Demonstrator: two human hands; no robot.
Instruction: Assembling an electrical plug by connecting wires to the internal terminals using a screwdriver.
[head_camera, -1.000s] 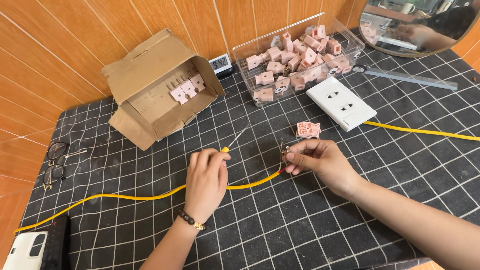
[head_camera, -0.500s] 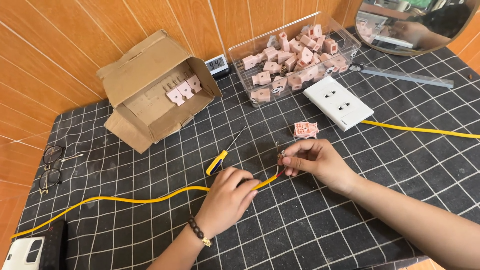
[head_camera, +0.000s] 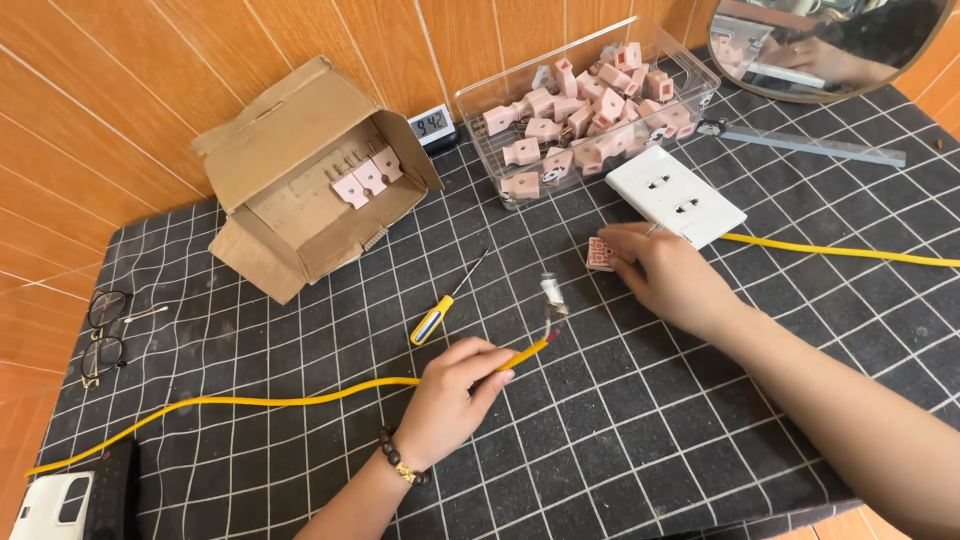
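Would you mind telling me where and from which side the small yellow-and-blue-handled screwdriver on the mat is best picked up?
Take the small yellow-and-blue-handled screwdriver by its thick handle, coming from above. It lies flat on the black grid mat with its thin shaft angled away toward the clear plastic box, so the handle is the widest, nearest part. The left hand, gripping the yellow cable, is closest.

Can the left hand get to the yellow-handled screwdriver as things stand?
Probably yes: the screwdriver lies on bare mat just above the left hand, nothing between them. But that hand holds the yellow cable.
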